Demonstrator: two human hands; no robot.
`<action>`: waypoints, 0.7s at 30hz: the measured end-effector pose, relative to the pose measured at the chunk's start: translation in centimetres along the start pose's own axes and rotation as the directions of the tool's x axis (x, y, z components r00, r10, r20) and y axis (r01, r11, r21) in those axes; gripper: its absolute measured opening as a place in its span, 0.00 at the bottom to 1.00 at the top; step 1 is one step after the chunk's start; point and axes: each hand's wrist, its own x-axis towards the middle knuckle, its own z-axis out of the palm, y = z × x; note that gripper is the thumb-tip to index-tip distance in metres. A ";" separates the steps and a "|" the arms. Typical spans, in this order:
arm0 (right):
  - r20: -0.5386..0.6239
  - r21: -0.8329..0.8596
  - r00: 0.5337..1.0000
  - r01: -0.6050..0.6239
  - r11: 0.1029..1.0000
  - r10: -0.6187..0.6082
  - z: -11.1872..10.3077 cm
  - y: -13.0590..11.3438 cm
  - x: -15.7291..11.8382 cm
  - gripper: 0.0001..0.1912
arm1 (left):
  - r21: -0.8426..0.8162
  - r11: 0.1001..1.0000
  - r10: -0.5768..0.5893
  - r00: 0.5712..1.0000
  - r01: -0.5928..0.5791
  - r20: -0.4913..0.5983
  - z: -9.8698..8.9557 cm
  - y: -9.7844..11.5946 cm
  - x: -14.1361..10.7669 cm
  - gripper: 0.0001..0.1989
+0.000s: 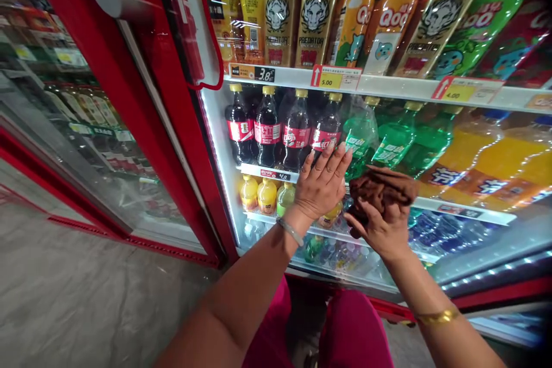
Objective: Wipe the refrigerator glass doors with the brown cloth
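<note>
My left hand (321, 181) reaches into an open drinks fridge, fingers straight and together, tips at the label of a cola bottle (326, 137) and beside a green soda bottle (359, 137). It grips nothing that I can see. My right hand (379, 227) holds a crumpled brown cloth (382, 190) just right of the left hand, in front of the white shelf edge (457, 210). A silver bangle is on my left wrist, a gold one on my right.
The red fridge door (142, 98) stands open to the left. The upper shelf (401, 85) carries orange, gold and green bottles with price tags. Orange soda bottles (487, 167) lie right of the green ones. Small bottles (263, 195) fill lower shelves. Grey floor (86, 299) lies at the left.
</note>
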 end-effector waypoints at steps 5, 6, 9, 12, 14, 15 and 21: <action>0.190 -0.049 0.975 0.131 0.990 -0.119 -3.5 3.8 1.0 0.18 | -0.025 1.000 -0.006 1.000 0.006 -0.008 0.0 0.1 -0.1 0.34; 0.183 -0.069 0.976 0.129 0.989 -0.115 -3.9 4.6 2.7 0.19 | -0.030 1.000 -0.007 1.000 0.006 -0.005 0.0 0.1 -0.1 0.34; 0.058 -0.063 0.992 0.112 0.992 -0.108 -4.3 5.8 9.0 0.18 | -0.043 0.999 -0.010 1.000 0.011 0.005 0.0 0.1 -0.1 0.33; -0.118 -0.056 0.989 0.079 0.995 -0.085 -3.9 5.3 13.5 0.21 | -0.062 0.998 0.011 1.000 -0.012 -0.015 0.1 0.0 -0.2 0.24; -0.151 -0.060 0.988 0.008 0.998 -0.017 -3.7 3.8 13.8 0.25 | -0.072 0.997 0.025 0.999 -0.027 -0.032 0.1 -0.1 -0.2 0.21; -0.133 -0.056 0.991 -0.026 0.998 0.018 -3.7 2.9 13.1 0.27 | -0.071 0.997 0.021 0.999 -0.024 -0.036 0.1 -0.1 -0.2 0.21; 0.109 -0.007 0.994 0.020 1.000 -0.019 -4.7 0.6 6.4 0.16 | -0.012 1.000 0.007 1.000 -0.007 0.026 0.0 0.1 -0.2 0.34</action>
